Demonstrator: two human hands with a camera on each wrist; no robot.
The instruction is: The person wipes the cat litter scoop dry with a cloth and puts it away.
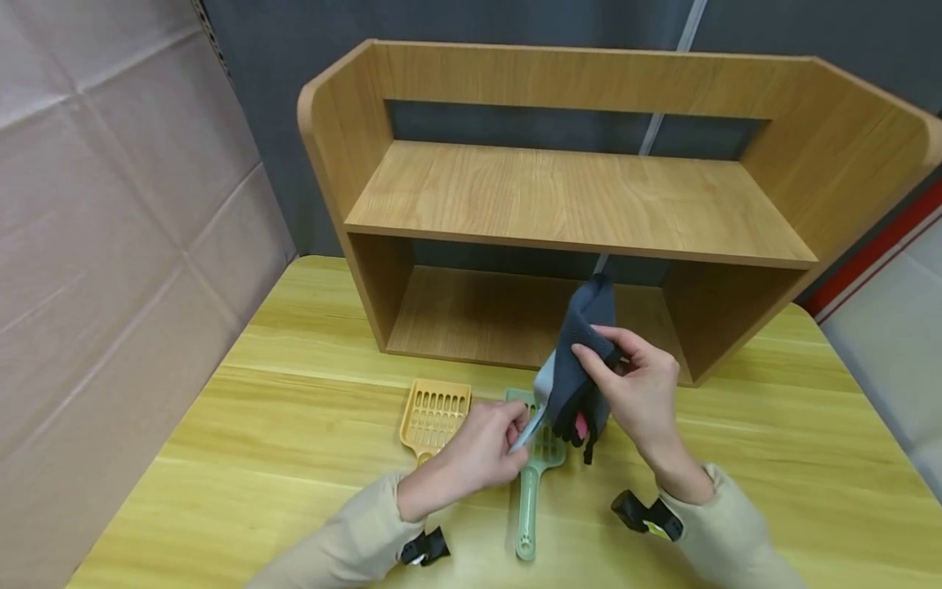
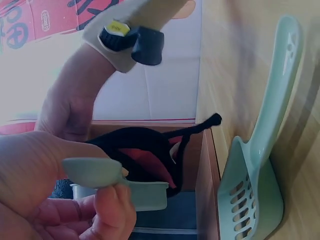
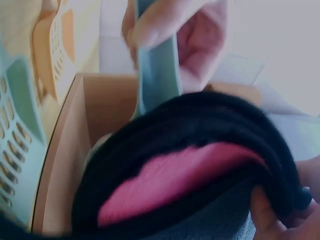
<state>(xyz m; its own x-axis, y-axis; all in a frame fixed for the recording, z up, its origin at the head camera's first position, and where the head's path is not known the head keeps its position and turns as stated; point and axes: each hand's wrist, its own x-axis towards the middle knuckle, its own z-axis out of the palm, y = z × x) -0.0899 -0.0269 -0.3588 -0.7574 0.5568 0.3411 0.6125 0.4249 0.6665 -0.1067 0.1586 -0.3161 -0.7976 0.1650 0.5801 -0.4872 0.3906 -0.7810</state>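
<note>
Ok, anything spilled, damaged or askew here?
Nothing stands out. No spill or damage shows on the table, yellow scoop or green scoop; the left hand grips a blue scoop, the right hand a dark pouch.

Wood-grain two-tier shelf (image 1: 574,196) stands upright toward the back of a yellowish wood-grain table (image 1: 294,425). Before it lie two slotted scoops: a yellow scoop (image 1: 437,409), handle mostly hidden, and, to its right and apart, a green scoop (image 1: 527,507), handle toward the near side. Dark grey partition (image 1: 515,20) behind shelf; creased pale sheeting (image 1: 125,229) at left; red band (image 1: 883,254) at right.
</note>
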